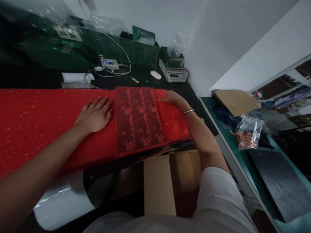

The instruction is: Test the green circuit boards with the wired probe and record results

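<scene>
A shiny red plastic sheet [48, 123] spreads over the bench from the left edge to my right arm. A dark rectangular panel [139, 119] with repeating printed blocks lies at its right part, tinted red; I cannot tell whether film covers it. My left hand [96, 115] rests flat on the sheet just left of the panel, fingers spread and holding nothing. Beyond the panel's far right corner, my right hand [172, 98] grips the sheet's far edge. Its thumb side points left, and its other fingers are partly hidden.
Behind the sheet are a small display device [110, 64] with white cables, a white mouse [155, 75] and a weighing scale [175, 76]. Open cardboard boxes [159, 184] sit below the front edge. A side table at right holds a bag of copper-coloured pieces [247, 137] and a black board [282, 181].
</scene>
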A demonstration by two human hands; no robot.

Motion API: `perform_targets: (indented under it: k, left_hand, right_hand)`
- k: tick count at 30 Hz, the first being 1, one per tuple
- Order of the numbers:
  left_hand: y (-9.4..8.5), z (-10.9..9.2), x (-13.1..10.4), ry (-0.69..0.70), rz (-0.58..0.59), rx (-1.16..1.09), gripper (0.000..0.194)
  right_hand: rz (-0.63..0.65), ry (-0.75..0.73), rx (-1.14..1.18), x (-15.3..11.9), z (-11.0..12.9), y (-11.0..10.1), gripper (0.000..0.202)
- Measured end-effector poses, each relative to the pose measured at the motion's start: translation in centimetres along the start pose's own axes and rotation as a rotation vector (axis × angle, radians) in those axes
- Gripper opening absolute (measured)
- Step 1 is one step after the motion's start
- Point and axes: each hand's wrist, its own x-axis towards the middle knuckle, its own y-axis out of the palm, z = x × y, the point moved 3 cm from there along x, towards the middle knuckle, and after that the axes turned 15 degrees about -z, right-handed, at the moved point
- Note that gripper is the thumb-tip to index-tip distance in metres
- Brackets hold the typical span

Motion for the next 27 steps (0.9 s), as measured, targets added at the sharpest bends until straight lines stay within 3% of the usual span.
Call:
perform_targets:
  k: [3,7,9,15,20,22,24,25,27]
  left_hand:
    - [-0.5,-0.2,-0.1,0.014,0.002,-0.026,0.075]
    - [-0.6,-0.2,-0.2,0.027,-0.026,-0.079,0.075]
    - [-0.5,-0.1,-0.2,0.021,-0.041,-0.09,0.075]
    - [-0.4,-0.2,-0.3,0.027,-0.041,-0.126,0.073]
    - [-1.6,0.0,-0.1,-0.001,-0.01,-0.164,0.069]
    - [-3.1,-1.3,0.4,-0.071,-0.07,-0.183,0.068]
    - [-5.0,-4.5,1.3,-0.033,-0.222,-0.204,0.066]
    - [-5.8,-7.0,1.8,0.12,-0.311,-0.224,0.062]
    - [-6.1,-12.3,2.7,0.513,-0.224,-0.308,0.054]
  right_hand:
    - [-0.023,-0.044,-0.088,-2.3,2.1,-0.4,0.025]
    - [-0.343,-0.175,-0.203,-5.1,3.3,-2.3,0.037]
    - [-0.419,-0.16,-0.255,-5.5,2.7,-3.0,0.042]
    - [-0.297,0.155,-0.279,-5.0,-2.3,-3.4,0.037]
    - [-0.46,0.118,-0.243,-6.1,-2.6,-3.9,0.039]
    - [-0.497,0.072,-0.223,-6.2,-1.4,-4.2,0.038]
    - [-0.492,0.03,-0.213,-5.8,0.0,-4.4,0.037]
    - [-0.484,0.011,-0.211,-5.5,0.8,-4.5,0.037]
    - [-0.473,-0.014,-0.213,-5.1,2.0,-4.6,0.036]
